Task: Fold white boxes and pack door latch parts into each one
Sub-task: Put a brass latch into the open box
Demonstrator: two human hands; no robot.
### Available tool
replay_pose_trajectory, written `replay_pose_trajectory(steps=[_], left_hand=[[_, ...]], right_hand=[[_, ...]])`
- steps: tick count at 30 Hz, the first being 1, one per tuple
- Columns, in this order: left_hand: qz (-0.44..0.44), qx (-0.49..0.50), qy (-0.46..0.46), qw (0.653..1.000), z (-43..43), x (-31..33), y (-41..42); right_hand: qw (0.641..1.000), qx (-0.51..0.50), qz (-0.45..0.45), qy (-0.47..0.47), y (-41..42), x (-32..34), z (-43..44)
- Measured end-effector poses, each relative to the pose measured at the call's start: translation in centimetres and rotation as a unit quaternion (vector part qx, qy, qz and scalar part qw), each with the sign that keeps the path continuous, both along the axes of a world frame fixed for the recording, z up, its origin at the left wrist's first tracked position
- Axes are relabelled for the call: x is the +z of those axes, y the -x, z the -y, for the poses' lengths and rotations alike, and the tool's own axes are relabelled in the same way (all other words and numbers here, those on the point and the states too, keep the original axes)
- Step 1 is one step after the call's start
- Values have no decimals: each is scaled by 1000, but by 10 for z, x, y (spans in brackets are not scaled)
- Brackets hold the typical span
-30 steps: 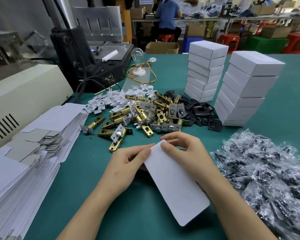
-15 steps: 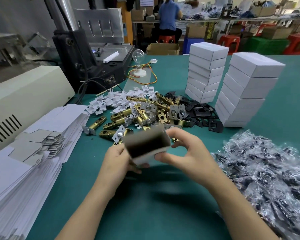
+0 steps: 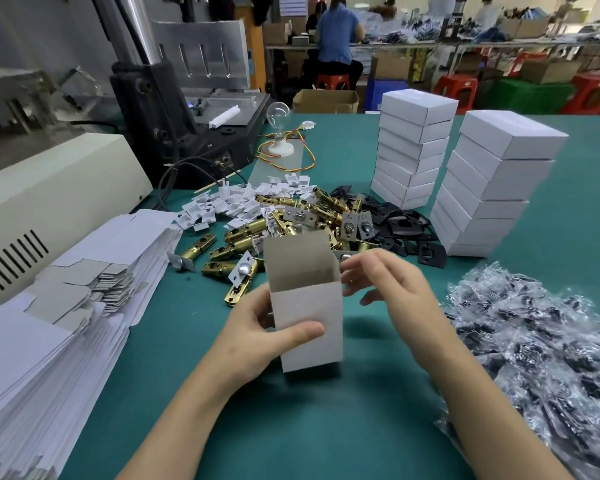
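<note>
Above green table [image 3: 326,427], open box [image 3: 309,327] in L hand [image 3: 257,341].

I could read no text, label, brand or number anywhere. The white box [image 3: 307,327] I held was blank on every face I saw, as were the stacked white boxes [image 3: 413,147]. A paper sheet [image 3: 293,3] hung on the far wall, its print too blurred to read.
</note>
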State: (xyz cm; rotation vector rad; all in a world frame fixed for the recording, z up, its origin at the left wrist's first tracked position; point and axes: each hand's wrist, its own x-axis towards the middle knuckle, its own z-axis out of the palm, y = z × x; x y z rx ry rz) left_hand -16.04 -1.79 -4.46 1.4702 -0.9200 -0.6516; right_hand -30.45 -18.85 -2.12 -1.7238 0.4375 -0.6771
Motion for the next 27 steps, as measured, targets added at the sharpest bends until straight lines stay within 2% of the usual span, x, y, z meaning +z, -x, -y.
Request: replay_pose_trajectory(steps=[3,6,11,13,15,19,23,27], left_hand=[[12,-100,-36,994,0,2,9],[-2,-193,-56,980,1,1,16],[-13,-219,-57,974,-2,6,15],[-18,-215,-57,975,-2,7,14],[-31,-213,-62,975,-4,7,11],[-68,-188,-82,976,-4,5,3],[-62,-176,-91,978,-2,3,2],[-100,-133,-99,981,-2,5,0]], right_hand=[[998,-64,13,23,1,-2,6],[996,-65,-7,55,-2,-2,6],[986,12,-116,121,-28,24,5],[968,59,-150,191,-53,44,4],[934,112,-185,284,-85,68,4],[841,197,-281,419,-149,108,4],[737,259,-384,492,-201,108,-19],[649,252,-462,550,-237,91,-57]])
